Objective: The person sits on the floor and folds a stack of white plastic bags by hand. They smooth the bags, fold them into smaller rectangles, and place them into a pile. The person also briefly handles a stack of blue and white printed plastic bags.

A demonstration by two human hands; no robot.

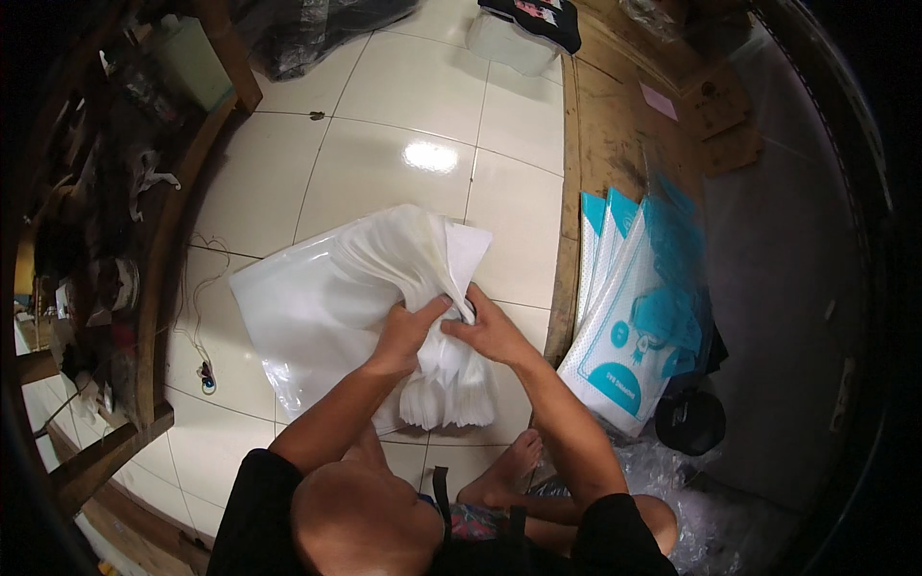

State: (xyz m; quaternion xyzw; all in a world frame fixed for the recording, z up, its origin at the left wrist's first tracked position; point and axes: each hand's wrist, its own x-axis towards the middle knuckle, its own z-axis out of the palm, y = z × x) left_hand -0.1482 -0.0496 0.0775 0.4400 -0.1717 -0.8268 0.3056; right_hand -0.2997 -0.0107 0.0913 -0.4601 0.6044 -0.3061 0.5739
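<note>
A thick stack of thin white sheets (389, 252), perhaps plastic bags, is bunched in the middle between my two hands. My left hand (408, 336) grips its near left side, thumb on top. From the right, my right hand (488, 329) pinches the same stack, its thumb pointing toward the left one. The stack fans out beyond my hands and also toward me, where its layered ends (447, 408) show. Under it a larger glossy white plastic sheet (298, 298) lies on the tiled floor. My fingers beneath the stack are hidden.
To the right, white-and-turquoise printed plastic bags (624, 355) lie overlapping by a wooden platform (615, 106). A round black object (690, 422) sits near crumpled clear plastic (687, 490). At the far end stands a translucent bin (509, 48). A wooden shelf (182, 202) runs along the left; string (197, 326) lies beside it.
</note>
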